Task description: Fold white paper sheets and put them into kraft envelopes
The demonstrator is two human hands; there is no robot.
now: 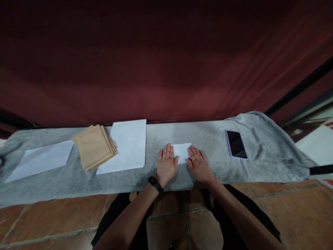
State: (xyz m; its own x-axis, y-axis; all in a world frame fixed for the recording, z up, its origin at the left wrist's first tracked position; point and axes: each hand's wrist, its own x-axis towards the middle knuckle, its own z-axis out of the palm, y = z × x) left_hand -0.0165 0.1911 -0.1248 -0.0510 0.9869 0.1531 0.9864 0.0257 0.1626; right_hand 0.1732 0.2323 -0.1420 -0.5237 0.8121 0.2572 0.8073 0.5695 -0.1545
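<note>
On the grey cloth [208,139], folded white paper [182,151] between flat fingers [166,151]

We see one small white paper [182,151]: rectangular, plain, no print visible; folded or single sheet, can't tell. It lies flat on the grey cloth [208,137], long sides approx. parallel to the cloth's front edge, about midway btw. back & front edges and near the middle of its length. Our left hand [165,165] lies on its L end and our right hand [199,163] on its R end, palms down, fingers straight. Only the centre & back strip shows.
</note>
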